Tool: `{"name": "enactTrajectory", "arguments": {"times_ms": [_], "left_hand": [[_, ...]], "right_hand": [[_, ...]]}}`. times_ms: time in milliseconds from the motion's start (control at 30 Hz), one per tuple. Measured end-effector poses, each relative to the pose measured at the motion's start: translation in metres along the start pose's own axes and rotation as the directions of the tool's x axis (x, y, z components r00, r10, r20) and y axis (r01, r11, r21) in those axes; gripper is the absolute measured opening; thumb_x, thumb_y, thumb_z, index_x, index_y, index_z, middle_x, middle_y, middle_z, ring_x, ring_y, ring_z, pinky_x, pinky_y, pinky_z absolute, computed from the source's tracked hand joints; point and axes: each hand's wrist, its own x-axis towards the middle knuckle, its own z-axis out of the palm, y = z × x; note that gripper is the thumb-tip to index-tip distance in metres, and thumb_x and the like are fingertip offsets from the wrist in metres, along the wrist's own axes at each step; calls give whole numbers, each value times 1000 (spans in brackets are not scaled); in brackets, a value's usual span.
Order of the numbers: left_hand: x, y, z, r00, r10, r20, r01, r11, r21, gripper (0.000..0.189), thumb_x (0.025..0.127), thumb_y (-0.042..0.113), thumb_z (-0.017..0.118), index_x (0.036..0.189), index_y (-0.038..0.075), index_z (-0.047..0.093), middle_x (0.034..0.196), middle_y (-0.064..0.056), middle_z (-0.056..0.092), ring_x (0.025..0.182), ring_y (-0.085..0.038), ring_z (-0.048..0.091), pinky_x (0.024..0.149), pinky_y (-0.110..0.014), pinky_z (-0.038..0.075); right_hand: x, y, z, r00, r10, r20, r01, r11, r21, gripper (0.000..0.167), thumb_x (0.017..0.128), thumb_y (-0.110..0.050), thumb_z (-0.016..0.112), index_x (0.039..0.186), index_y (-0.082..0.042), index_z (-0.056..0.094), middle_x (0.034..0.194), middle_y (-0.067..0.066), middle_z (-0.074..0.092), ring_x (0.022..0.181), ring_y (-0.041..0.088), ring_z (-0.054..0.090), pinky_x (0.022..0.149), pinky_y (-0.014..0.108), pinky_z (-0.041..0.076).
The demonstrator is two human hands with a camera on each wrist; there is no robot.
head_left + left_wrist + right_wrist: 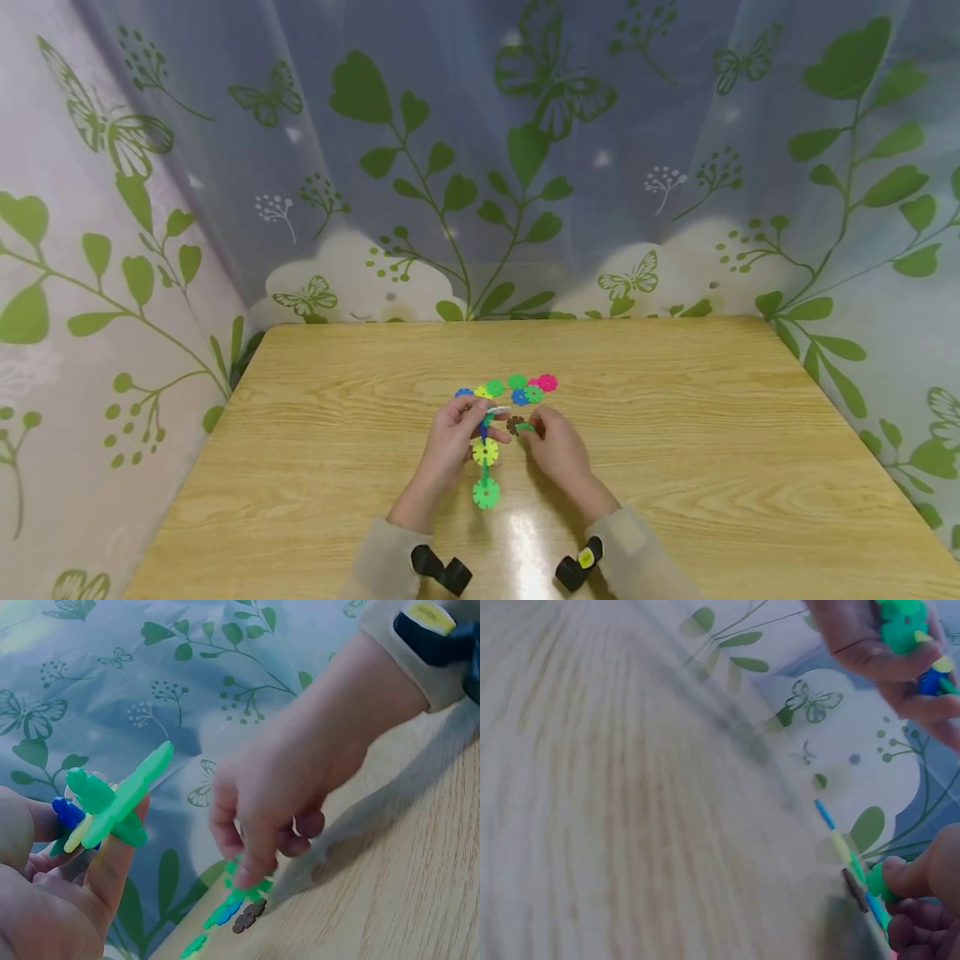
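Note:
My left hand (450, 429) holds a chain of interlocked notched plastic discs between thumb and fingers. In the head view the chain runs toward me: a white disc (498, 410) at the top, a blue one partly hidden by fingers, a yellow disc (485, 452), and a green disc (486, 493) at the near end. Thumb and fingers of my right hand (558, 446) pinch a loose green disc (877, 881), low over the table. Just beside it lies a brown disc (514, 425).
Beyond the hands, several loose discs lie on the wooden table (675, 417): a blue disc (464, 392), green discs (517, 381) and a pink disc (548, 382) among them. A leaf-patterned curtain (465, 167) hangs along the table's far edge.

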Motion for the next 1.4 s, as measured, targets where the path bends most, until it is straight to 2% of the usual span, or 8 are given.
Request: {"name": "enactTrajectory", "arguments": {"times_ms": [133,300,467,733,867,1033,1267,1400], "left_hand": [[0,-1,1,1000,-6,-1,6,1000,-14,33,100,21,44,114,-10,44,106,-19,65,69,-16,67,45,-15,49],[0,-3,3,1000,-8,1,8,1000,-28,31,100,21,43,113,-7,46,100,-15,67,69,-18,67,49,-23,55],[0,-4,4,1000,-6,-1,6,1000,-20,33,100,22,44,114,-9,44,100,-14,67,69,-17,67,49,-25,56],[-1,-4,7,1000,-13,-21,13,1000,-2,33,100,25,46,112,-6,46,106,-24,62,69,-16,66,50,-29,57],[0,-5,8,1000,-5,-19,5,1000,19,34,100,24,44,112,-7,46,110,-29,59,69,-16,66,50,-29,57],[-1,-5,10,1000,-9,-7,9,998,56,34,100,27,43,113,-4,48,111,-30,57,70,-16,65,50,-30,57],[-1,-4,13,999,-21,25,18,996,86,51,98,38,45,118,-9,44,109,-27,55,69,-19,61,46,-34,56],[0,-5,14,999,-24,29,21,995,98,49,97,37,49,118,-7,41,108,-31,53,66,-21,59,43,-34,54]], "right_hand": [[-2,-4,-6,998,26,-49,-16,978,207,14,84,-12,70,85,-8,57,67,1,57,58,15,51,48,25,43],[-4,-13,-16,997,34,-71,-1,908,420,14,86,-9,68,94,-3,58,66,10,63,50,13,50,42,20,39],[-9,-27,-26,996,28,-81,19,846,533,18,87,-6,65,103,0,58,70,19,63,45,12,44,40,17,34],[-22,-59,-41,987,0,-161,102,777,622,19,85,6,62,103,10,56,63,8,62,44,24,48,40,19,41],[-24,-62,-39,987,-4,-161,107,763,637,18,86,7,62,102,11,56,64,16,62,44,28,49,41,22,44],[-25,-60,-37,987,-5,-162,109,758,642,17,85,7,61,101,12,57,67,28,60,44,26,49,41,22,43],[-26,-61,-38,990,13,-141,79,773,630,14,86,5,61,100,9,60,68,29,59,47,30,50,42,26,46],[-27,-61,-38,991,20,-133,68,778,624,14,87,4,61,101,8,61,68,28,60,48,30,50,42,26,46]]}}
